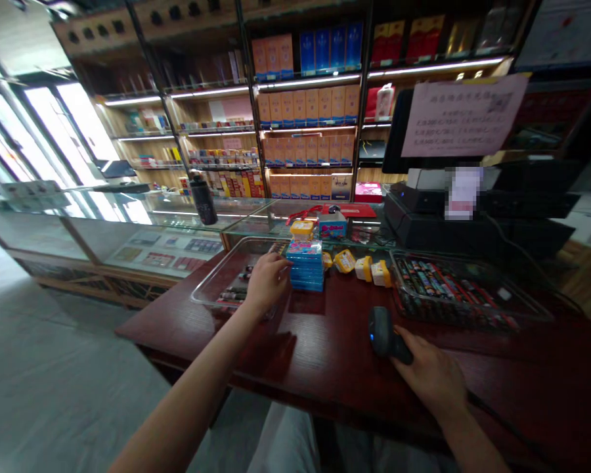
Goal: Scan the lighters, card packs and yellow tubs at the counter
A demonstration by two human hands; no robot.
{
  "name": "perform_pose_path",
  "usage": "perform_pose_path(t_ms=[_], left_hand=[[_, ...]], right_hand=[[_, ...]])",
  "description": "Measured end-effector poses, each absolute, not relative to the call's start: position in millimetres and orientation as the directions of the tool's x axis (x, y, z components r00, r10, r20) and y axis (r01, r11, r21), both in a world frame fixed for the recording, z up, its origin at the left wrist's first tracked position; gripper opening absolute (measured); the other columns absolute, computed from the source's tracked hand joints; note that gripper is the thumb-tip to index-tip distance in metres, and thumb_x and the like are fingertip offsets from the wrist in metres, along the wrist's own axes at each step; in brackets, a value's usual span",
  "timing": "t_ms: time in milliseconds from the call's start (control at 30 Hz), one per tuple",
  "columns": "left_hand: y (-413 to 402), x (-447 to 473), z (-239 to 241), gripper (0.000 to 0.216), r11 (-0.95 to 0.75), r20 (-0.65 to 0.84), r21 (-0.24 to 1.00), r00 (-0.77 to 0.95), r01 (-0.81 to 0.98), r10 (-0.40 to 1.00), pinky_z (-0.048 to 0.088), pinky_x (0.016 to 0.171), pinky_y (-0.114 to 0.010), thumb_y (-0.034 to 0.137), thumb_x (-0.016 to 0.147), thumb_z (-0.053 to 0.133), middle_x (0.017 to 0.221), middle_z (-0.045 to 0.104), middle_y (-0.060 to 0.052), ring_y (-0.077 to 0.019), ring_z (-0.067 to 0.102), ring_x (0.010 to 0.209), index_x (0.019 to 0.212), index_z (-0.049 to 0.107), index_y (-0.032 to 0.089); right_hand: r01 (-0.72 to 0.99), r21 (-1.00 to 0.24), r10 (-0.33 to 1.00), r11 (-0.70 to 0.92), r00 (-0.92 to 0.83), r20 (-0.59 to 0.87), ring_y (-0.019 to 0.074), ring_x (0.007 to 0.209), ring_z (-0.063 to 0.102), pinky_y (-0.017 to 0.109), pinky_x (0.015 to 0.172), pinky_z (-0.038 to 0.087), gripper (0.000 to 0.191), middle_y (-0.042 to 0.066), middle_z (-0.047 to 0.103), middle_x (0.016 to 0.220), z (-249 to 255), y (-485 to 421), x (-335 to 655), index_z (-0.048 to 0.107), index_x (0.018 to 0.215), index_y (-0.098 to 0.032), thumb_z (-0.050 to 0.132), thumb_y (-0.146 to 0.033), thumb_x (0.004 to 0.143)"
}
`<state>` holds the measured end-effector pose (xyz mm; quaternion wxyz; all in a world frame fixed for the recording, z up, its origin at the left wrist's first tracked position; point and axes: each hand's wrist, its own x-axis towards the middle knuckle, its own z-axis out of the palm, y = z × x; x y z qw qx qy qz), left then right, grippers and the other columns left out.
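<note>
My left hand (267,279) reaches over the right side of a clear plastic tray (197,289). Its slightly bent fingertips come up to the left side of a stack of flat blue boxes (306,269); whether they touch it is hard to tell. I see nothing held in it. A small yellow-and-white tub (302,230) sits on top of the stack. Dark, slim packs lie inside the tray. Around the handle of a black barcode scanner (381,328), my right hand (436,374) is closed. The scanner shows a blue light and its head is raised.
Several yellow-lidded tubs (366,268) lie right of the stack, beside another clear tray (536,309) of slim packs. Behind are a blue-and-pink box (332,226), a black bottle (203,200), a glass counter and a monitor with a pink paper sign (465,115). Stocked shelves line the wall.
</note>
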<state>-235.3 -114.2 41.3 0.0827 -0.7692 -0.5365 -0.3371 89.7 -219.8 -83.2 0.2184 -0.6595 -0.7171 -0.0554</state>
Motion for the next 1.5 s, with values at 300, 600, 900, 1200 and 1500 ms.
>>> perform_pose_path(t_ms=[300,600,900,1200,1500], left_hand=[[-99.0,-98.9,31.9,0.027,-0.771,0.481,0.305,0.608,0.559,0.632,0.042,0.087,-0.034,0.015,0.078,0.052,0.093,0.066,-0.01,-0.0239,0.058,0.094,0.096,0.072,0.021],[-40.9,10.1,40.7,0.018,-0.869,0.35,0.2,0.796,0.452,0.494,0.044,0.081,-0.031,0.014,0.073,0.061,0.087,0.071,-0.011,-0.0234,0.062,0.085,0.084,0.074,0.017],[-35.6,59.6,67.8,0.03,-0.789,-0.174,-0.003,0.776,0.615,0.606,0.047,0.071,-0.027,0.006,0.063,0.061,0.09,0.073,-0.011,-0.0215,0.065,0.079,0.089,0.074,0.013],[-42.9,66.9,81.9,0.027,-0.769,-0.187,-0.073,0.748,0.636,0.636,0.05,0.081,-0.039,0.005,0.054,0.071,0.098,0.071,-0.014,-0.0325,0.064,0.095,0.078,0.074,0.017],[-29.1,73.0,43.6,0.04,-0.614,-0.013,0.071,0.616,0.786,0.788,0.044,0.088,-0.053,0.007,0.062,0.069,0.11,0.065,-0.023,-0.0382,0.056,0.109,0.101,0.07,0.014]], right_hand=[[0.971,-0.216,0.942,0.102,-0.024,0.335,0.022,0.086,0.065,0.033,0.073,0.046,0.041,0.008,0.068,0.102,-77.3,-217.2,89.5,0.053,0.125,-0.02,0.048,-0.036,0.087],[0.974,-0.209,0.943,0.085,-0.011,0.331,0.0221,0.086,0.064,0.032,0.073,0.045,0.042,0.007,0.069,0.095,-72.5,-214.5,87.9,0.056,0.122,-0.02,0.055,-0.032,0.082],[0.966,-0.254,0.962,0.045,0.027,0.273,0.0205,0.089,0.063,0.03,0.077,0.044,0.04,0.005,0.068,0.097,-67.2,-213.4,86.7,0.056,0.123,-0.022,0.054,-0.034,0.085],[0.967,-0.256,0.969,-0.009,0.072,0.237,0.0204,0.088,0.064,0.03,0.075,0.043,0.039,0.003,0.069,0.098,-59.5,-215.4,84.2,0.057,0.121,-0.026,0.055,-0.033,0.083],[0.967,-0.253,0.971,0.007,0.053,0.231,0.0201,0.088,0.064,0.03,0.076,0.044,0.04,0.004,0.069,0.097,-60.2,-213.2,84.9,0.057,0.122,-0.024,0.053,-0.034,0.084]])
